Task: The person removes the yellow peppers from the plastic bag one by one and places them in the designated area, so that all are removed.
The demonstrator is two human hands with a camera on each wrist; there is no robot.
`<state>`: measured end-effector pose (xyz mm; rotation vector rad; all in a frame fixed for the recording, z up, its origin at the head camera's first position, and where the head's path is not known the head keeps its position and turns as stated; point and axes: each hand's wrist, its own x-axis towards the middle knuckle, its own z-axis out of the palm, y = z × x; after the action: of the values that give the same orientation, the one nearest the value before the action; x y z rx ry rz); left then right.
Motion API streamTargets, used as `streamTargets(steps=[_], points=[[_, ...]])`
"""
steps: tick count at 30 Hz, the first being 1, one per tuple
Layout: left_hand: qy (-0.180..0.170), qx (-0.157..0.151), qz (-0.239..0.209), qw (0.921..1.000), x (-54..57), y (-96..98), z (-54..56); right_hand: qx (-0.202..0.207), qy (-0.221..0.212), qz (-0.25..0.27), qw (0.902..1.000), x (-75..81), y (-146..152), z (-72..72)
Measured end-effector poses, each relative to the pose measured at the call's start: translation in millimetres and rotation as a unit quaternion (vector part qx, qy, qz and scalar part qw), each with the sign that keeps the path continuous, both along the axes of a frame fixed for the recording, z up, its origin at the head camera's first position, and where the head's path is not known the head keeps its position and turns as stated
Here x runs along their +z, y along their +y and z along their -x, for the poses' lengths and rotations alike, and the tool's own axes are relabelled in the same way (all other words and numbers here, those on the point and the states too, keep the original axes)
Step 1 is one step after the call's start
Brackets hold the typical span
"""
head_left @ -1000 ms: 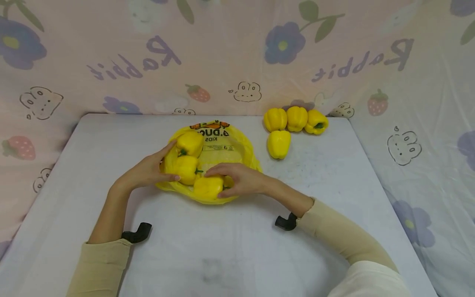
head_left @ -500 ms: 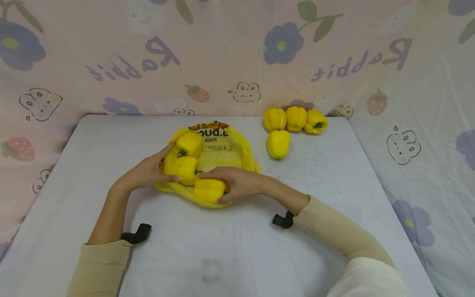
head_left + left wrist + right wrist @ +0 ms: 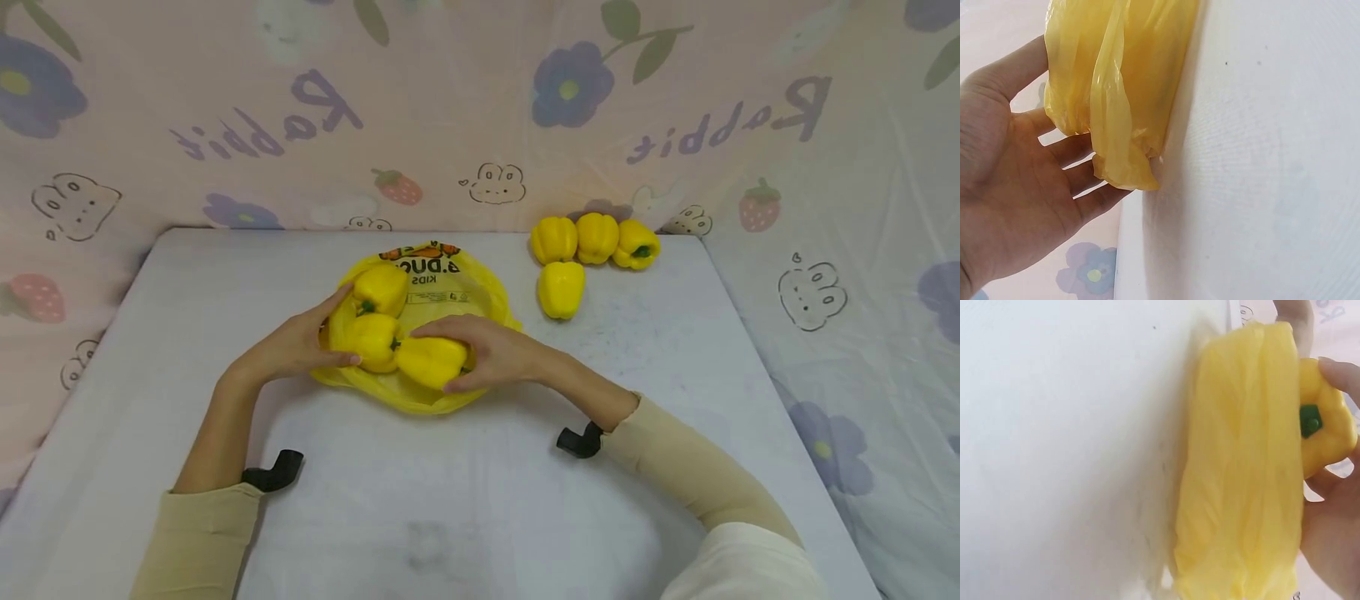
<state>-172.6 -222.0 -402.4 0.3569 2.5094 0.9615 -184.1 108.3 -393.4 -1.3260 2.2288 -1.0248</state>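
A yellow plastic bag [image 3: 480, 292] with dark print lies with its mouth spread on the white table. Inside it, on the left, are two yellow bell peppers [image 3: 381, 289]. My right hand [image 3: 491, 354] grips a third bell pepper [image 3: 431, 362] over the bag's near right part, thumb on the near side and fingers on the far side. The right wrist view shows its green stem [image 3: 1311, 421] above the rim. My left hand [image 3: 288, 346] touches the bag's left side with spread, fairly straight fingers; in the left wrist view its palm [image 3: 1022, 187] faces the plastic [image 3: 1116, 94].
Several more yellow bell peppers [image 3: 597, 239] stand at the table's back right, with one pepper [image 3: 561, 290] in front of that row. A printed cloth [image 3: 420, 108] hangs behind the white table [image 3: 450, 500]. Black curved pieces [image 3: 276, 472] stick out at both sleeves.
My right hand shifted the pepper toward the near side of the bag, then back up; it is now tilted and close to the lower left pepper. The left hand hardly moved.
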Motion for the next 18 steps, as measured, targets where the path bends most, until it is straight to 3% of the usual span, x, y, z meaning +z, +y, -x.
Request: streamTargets(steps=[18], points=[[0.001, -0.001, -0.002, 1.0, 3.2, 0.5, -0.9, -0.126, 0.01, 0.058, 0.9903, 16.3, 42, 17.8]])
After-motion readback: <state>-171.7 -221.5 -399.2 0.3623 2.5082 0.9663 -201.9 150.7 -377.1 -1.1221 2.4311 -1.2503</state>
